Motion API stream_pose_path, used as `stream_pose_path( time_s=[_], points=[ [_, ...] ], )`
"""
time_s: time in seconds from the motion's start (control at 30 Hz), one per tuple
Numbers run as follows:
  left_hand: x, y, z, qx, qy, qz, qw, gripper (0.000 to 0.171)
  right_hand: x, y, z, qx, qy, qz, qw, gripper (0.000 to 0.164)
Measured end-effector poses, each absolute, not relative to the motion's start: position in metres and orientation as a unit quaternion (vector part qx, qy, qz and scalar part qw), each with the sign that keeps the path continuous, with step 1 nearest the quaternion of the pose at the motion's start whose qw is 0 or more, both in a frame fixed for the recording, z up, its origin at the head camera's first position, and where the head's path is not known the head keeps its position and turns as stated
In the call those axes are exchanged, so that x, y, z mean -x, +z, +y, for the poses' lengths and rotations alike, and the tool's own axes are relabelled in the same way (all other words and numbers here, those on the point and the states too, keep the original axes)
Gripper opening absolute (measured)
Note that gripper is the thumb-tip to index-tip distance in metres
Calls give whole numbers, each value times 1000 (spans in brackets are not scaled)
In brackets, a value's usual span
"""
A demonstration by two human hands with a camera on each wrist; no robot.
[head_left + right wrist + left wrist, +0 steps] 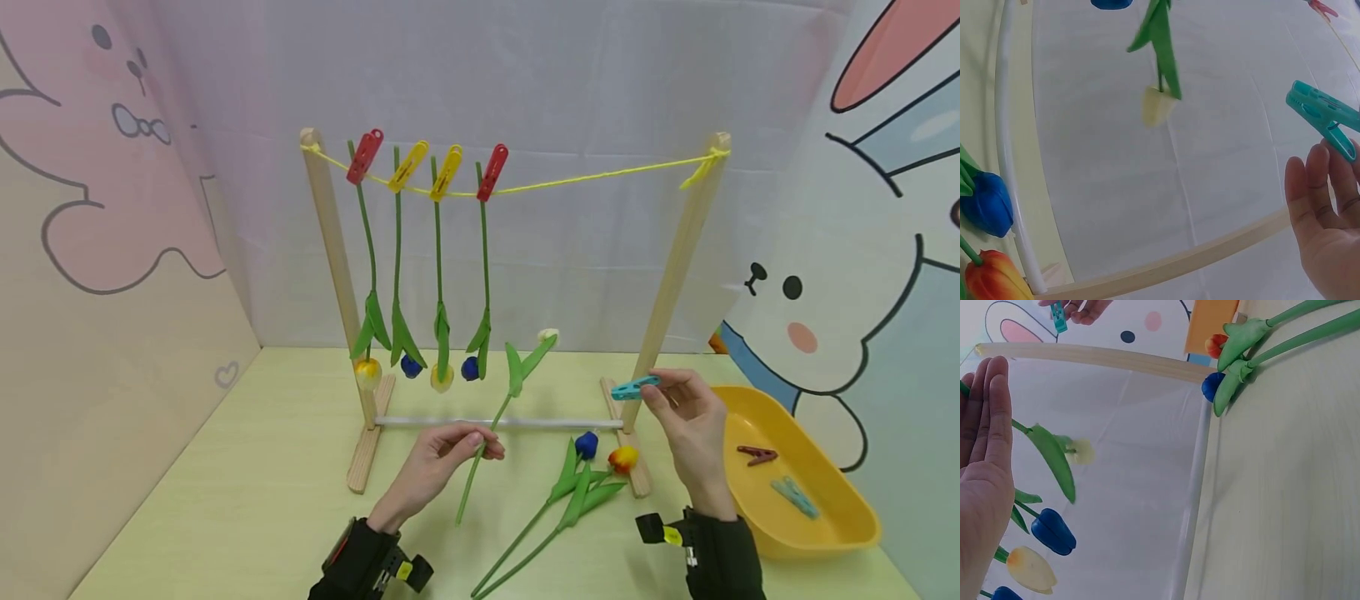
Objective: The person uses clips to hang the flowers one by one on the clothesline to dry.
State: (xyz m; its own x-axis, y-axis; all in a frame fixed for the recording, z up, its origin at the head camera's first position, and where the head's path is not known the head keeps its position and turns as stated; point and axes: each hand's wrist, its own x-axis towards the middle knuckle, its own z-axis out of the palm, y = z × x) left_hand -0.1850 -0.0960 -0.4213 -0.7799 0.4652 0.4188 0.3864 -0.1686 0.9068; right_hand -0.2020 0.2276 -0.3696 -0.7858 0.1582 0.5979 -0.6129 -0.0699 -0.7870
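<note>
My left hand (pixel 442 458) pinches the green stem of an artificial white tulip (pixel 516 373), which tilts with its bloom up and to the right. In the left wrist view the pale bloom (pixel 1082 451) shows beyond the fingers. Near the right post, my right hand (pixel 692 429) holds a teal clothespin (pixel 1322 112) between thumb and fingers, raised off the table. Between the hands, a blue tulip (pixel 587 445) and a red-yellow tulip (pixel 622 459) lie side by side on the table (pixel 225 500).
A yellow string (pixel 592 177) runs between two wooden posts (pixel 678 258). Several tulips hang bloom-down from its left half by red and yellow clothespins (pixel 492 172). A white bar (pixel 517 423) joins the posts low down. The yellow basin (pixel 825 542) at right holds two clothespins (pixel 795 497).
</note>
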Motion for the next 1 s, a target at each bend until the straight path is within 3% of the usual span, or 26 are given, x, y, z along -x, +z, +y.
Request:
stream_pose_path(
  time_s=[0.5, 0.87, 1.0],
  points=[
    [186, -406, -93, -358, 685, 634, -4, 27, 201, -361, 226, -189, 710, -618, 281, 18],
    [210, -360, -64, -364, 653, 655, -108, 23, 220, -316, 220, -288, 663, -615, 316, 19],
    [233, -354, -56, -380, 651, 642, -139, 23, 229, -292, 216, -317, 644, -614, 328, 15]
  ],
)
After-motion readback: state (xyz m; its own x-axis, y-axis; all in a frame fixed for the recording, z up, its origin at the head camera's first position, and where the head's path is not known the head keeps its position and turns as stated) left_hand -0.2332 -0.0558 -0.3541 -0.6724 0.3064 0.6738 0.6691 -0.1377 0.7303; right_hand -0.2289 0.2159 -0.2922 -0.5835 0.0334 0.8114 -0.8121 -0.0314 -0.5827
